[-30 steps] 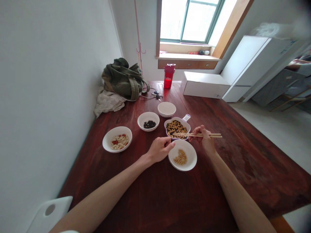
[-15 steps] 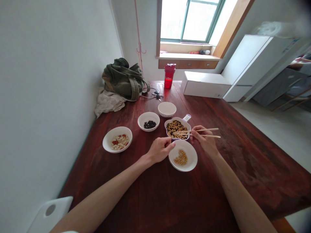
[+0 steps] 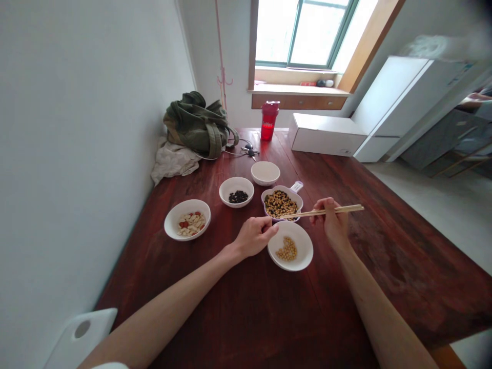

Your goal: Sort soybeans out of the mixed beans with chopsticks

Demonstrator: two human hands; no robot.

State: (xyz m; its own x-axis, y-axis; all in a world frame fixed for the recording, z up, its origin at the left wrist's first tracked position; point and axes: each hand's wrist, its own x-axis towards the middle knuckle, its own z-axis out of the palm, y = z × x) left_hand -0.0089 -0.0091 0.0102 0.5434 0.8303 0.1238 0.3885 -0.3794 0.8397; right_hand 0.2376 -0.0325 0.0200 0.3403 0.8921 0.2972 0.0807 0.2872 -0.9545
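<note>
Right at the front of the action, the right hand [image 3: 332, 223] has a firm, closed grip on a pair of wooden chopsticks [image 3: 338, 210], held level, their tips reaching over the near edge of a small white dish with a purple rim [image 3: 282, 203]. Nothing I can make out is pinched between those tips! The left hand [image 3: 255, 237] sits curled low on the bench, knuckles up, fingertips right up at the rim of a shallow white bowl [image 3: 290, 246]; whether they touch it or hold anything, I can't tell from here. That bowl carries a small heap of pale yellow soybeans [image 3: 286, 249], while the handled dish just beyond is packed with soybeans and black beans mixed [image 3: 281, 204].

The bench [image 3: 326, 312] itself is dark reddish wood, worn and glossy, pushed against a white wall. Over to the left stands a white bowl of pale slices and red pieces [image 3: 187, 220], and farther up, a white bowl of black beans [image 3: 238, 192], then a plain white bowl [image 3: 265, 172].

At the far end, a red bottle [image 3: 269, 120] stands upright, with a set of keys [image 3: 249, 151] near an olive-green bag [image 3: 200, 125] slumped on a crumpled pale cloth [image 3: 173, 161]. Beyond the bench, a long white box [image 3: 326, 135] sits by the wall, and daylight pours through the window [image 3: 302, 36] above a wooden sill.
</note>
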